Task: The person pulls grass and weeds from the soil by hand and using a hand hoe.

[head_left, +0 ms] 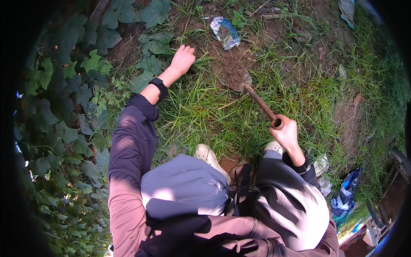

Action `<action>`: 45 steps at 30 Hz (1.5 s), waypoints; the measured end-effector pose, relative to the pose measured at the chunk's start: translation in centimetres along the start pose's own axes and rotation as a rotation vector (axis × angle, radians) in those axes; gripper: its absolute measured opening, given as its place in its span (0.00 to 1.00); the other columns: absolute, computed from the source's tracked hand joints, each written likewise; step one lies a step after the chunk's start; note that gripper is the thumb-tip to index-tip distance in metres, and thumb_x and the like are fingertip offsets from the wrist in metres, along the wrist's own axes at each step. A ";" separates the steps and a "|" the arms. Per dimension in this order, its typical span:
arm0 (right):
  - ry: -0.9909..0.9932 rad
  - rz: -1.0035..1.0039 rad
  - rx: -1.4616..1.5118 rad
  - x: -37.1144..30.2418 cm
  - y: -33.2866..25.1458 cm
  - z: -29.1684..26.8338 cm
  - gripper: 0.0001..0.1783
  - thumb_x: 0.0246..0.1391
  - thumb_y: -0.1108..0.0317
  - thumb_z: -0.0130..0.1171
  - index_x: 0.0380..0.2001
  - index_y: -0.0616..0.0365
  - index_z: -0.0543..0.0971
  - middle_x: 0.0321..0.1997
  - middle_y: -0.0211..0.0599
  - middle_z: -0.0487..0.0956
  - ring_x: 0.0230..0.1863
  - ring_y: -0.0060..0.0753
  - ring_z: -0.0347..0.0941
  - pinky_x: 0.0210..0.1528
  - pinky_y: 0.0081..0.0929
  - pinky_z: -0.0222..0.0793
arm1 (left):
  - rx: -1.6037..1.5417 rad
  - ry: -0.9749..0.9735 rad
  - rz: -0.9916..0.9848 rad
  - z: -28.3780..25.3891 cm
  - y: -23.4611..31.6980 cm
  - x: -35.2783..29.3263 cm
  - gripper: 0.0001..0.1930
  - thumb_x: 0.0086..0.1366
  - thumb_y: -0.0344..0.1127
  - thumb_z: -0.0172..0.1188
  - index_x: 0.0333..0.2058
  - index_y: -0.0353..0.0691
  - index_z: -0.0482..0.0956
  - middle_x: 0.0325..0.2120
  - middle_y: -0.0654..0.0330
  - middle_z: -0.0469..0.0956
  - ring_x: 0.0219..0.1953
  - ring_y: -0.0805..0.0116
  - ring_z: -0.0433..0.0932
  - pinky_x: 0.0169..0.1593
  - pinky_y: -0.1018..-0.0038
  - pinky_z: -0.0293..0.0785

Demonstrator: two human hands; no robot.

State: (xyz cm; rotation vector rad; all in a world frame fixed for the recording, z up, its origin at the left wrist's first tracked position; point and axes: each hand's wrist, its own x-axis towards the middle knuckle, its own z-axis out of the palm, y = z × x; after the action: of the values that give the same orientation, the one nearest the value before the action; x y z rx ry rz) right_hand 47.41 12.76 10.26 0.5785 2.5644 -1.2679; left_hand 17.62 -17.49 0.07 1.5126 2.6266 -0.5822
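My right hand is wrapped round the rusty tubular handle of a small hand spade. The handle's hollow end points back toward me. Loose brown soil lies on and around the spade's blade, hiding most of its shape. Farther left, my left hand reaches out over the grass at the edge of the broad leaves. Its fingers are curled closed, and whatever may be in them is hidden. A dark watch sits on that wrist. Just beyond the bare soil lies a torn blue-and-white plastic wrapper.
Dense leafy vines fill the left side. Grass covers the ground between my hands and my pale shoes. At the right lie a blue-and-white plastic bag and crumpled clear plastic. Another plastic scrap lies far right.
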 end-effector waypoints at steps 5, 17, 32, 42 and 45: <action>-0.029 -0.101 -0.091 -0.1 1.1 -1.1 0.13 0.34 0.68 0.60 0.28 0.60 0.79 0.19 0.48 0.75 0.21 0.48 0.74 0.28 0.34 0.71 | -0.082 0.071 -0.045 -3.7 -1.7 -2.8 0.05 0.39 0.30 0.64 0.17 0.40 0.77 0.29 0.62 0.70 0.37 0.64 0.68 0.42 0.70 0.62; -0.110 -0.167 -0.065 3.6 -0.4 0.8 0.18 0.33 0.70 0.60 0.34 0.64 0.79 0.21 0.46 0.76 0.22 0.37 0.76 0.31 0.26 0.70 | -0.350 0.239 -0.462 -13.1 -6.6 -13.4 0.09 0.44 0.32 0.67 0.26 0.38 0.80 0.33 0.66 0.71 0.40 0.66 0.69 0.46 0.69 0.59; -0.236 -0.240 -0.169 9.5 1.6 -1.5 0.11 0.41 0.72 0.56 0.30 0.66 0.78 0.18 0.29 0.72 0.20 0.20 0.64 0.24 0.20 0.61 | -0.357 0.221 -1.297 -24.1 6.8 -50.1 0.14 0.45 0.32 0.70 0.29 0.36 0.76 0.28 0.60 0.77 0.29 0.69 0.77 0.33 0.75 0.73; -0.270 -0.202 -0.143 12.4 -1.3 0.3 0.11 0.45 0.66 0.58 0.19 0.64 0.73 0.12 0.29 0.65 0.12 0.19 0.56 0.15 0.24 0.49 | -0.154 -0.529 -1.948 -31.9 35.5 -69.7 0.12 0.45 0.41 0.69 0.22 0.41 0.76 0.29 0.64 0.75 0.40 0.62 0.73 0.44 0.63 0.62; -0.225 -0.216 -0.148 13.0 -2.3 -0.3 0.10 0.42 0.69 0.58 0.18 0.63 0.71 0.11 0.28 0.64 0.10 0.19 0.54 0.14 0.25 0.47 | -0.142 -0.639 -2.045 -34.9 42.9 -73.4 0.15 0.43 0.42 0.71 0.22 0.41 0.75 0.27 0.62 0.75 0.35 0.60 0.75 0.39 0.63 0.65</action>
State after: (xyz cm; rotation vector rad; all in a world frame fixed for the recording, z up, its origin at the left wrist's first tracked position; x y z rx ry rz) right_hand 34.75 14.96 7.36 0.1245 2.5515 -1.1192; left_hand 96.63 -46.50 36.82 -1.5591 2.4137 -0.5648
